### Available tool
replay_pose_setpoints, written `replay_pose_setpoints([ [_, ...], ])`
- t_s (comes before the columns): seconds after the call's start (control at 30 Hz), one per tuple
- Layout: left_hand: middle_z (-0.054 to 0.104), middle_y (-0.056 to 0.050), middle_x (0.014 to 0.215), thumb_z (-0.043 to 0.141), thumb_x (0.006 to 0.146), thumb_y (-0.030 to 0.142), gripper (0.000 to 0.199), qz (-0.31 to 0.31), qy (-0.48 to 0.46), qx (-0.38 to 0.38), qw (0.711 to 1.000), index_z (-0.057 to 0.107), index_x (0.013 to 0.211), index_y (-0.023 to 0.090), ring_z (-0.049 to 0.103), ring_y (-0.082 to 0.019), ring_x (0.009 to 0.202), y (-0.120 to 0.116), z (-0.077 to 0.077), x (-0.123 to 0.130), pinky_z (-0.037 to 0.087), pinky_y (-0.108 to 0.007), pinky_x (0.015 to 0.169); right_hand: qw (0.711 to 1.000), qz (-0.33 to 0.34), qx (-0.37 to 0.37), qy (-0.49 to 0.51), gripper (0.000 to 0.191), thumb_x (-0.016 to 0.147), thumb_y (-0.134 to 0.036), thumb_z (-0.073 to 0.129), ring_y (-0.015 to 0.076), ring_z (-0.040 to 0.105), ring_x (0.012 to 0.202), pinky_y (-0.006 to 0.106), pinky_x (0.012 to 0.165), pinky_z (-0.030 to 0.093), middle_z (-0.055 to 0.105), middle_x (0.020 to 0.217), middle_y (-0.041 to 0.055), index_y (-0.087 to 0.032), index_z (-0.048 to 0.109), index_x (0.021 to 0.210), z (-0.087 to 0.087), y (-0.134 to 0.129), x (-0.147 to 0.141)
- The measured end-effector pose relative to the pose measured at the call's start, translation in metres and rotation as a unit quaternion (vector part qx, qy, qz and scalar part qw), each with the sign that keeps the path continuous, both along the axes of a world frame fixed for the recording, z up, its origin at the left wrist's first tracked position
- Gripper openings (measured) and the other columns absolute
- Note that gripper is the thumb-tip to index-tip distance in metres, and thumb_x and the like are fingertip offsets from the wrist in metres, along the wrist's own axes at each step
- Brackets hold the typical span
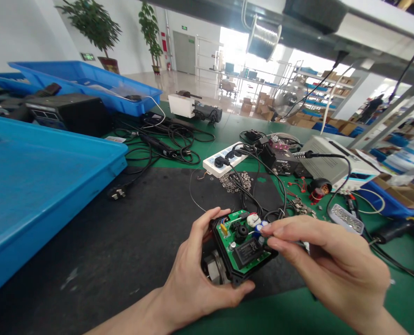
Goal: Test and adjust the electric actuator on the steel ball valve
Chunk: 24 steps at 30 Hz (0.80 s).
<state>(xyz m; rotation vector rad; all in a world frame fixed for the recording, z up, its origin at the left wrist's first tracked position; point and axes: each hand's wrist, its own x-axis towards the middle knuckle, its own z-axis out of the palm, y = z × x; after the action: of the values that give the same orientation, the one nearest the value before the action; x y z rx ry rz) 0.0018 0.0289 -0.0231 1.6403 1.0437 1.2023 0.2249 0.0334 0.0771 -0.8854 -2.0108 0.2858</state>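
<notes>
My left hand (196,274) grips a black square housing (237,278) from its left side, thumb below and fingers above. Inside the housing lies a green circuit board (227,239), facing up and tilted. It carries a black rectangular block (248,252), a round black part, a yellow part and blue capped parts. A metal fitting (214,270) shows beneath the housing. Over the board's right edge, my right hand (318,251) has thumb and index finger pinched close beside the blue parts; whatever is between the fingertips is too small to name.
A large blue tray (53,186) fills the left. Behind the board lie many small metal rings (235,181), a white power strip (224,159) and cables. At right are a soldering station (280,160), a grey instrument (336,163) and a clear box of small parts (347,219).
</notes>
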Motion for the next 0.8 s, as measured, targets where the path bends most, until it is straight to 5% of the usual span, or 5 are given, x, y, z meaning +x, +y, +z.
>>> replay_pose_setpoints([
  [0.8,0.048,-0.005,0.156,0.097,0.061,0.031,0.115,0.004,0.008,0.007,1.0,0.028,0.154,0.036,0.058,-0.027,0.138,-0.001,0.001,0.0,0.051,-0.042,0.122,0.997,0.003,0.026,-0.069,0.028,0.088,-0.005,0.073,0.0141,0.078,0.098,0.018,0.094,0.061,0.081,0.11,0.0007,-0.025,0.07,0.107,0.0,-0.016,0.008],
])
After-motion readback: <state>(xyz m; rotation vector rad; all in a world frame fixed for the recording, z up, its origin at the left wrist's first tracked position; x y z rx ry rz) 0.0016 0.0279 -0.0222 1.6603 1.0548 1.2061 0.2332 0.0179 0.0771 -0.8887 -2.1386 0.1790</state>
